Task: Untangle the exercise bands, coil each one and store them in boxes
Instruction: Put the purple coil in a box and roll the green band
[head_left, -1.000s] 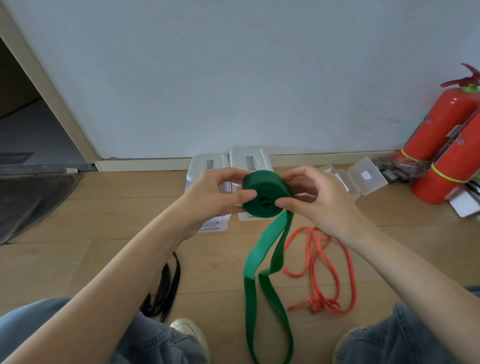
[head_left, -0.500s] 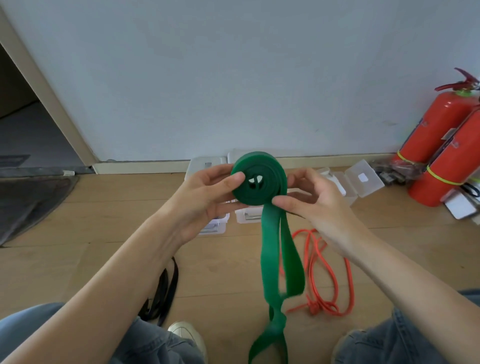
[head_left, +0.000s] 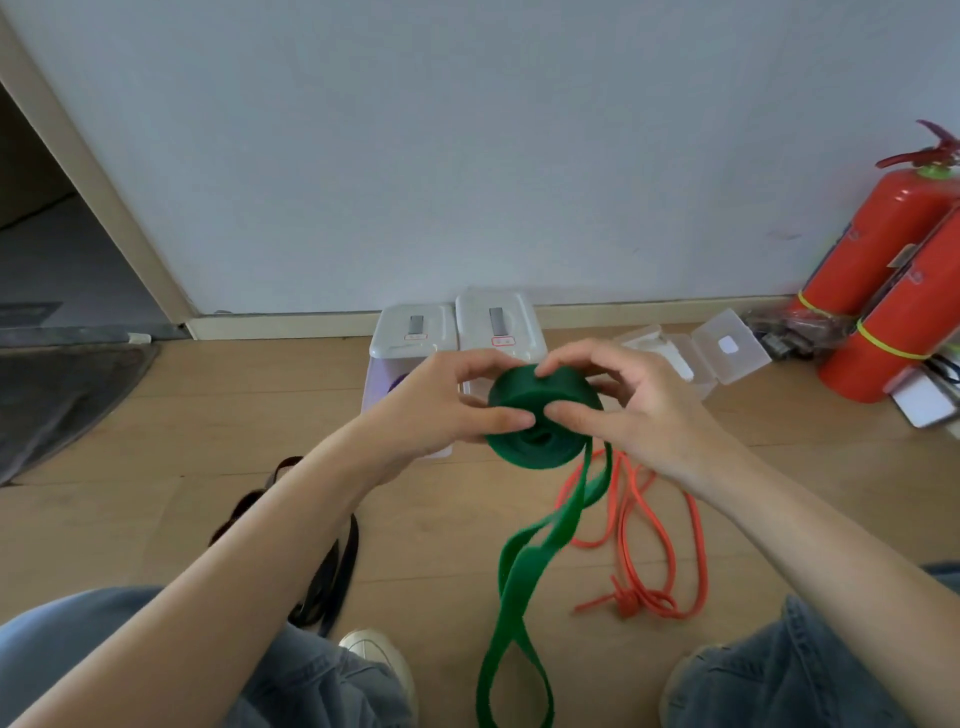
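Hands are meeting at the centre of the frame around a green band (head_left: 540, 415), most of it wound into a thick coil. The left hand (head_left: 447, 405) is pinching the coil's left side, thumb across its face; the right hand (head_left: 628, 405) is gripping the right side, fingers curled over the rim. A long doubled tail is hanging down to the bottom edge (twisted once on the way).

Risk, as I judge it: the springy coil is likely to unwind if either pinch slackens, and the twist may wind in crooked. An orange band (head_left: 644, 551), knotted, is lying at lower right and a black band (head_left: 332, 571) at lower left, both awaiting coiling. Two white boxes (head_left: 498, 327) are sitting by the wall at upper centre; their small red-edged labels are too small to read.
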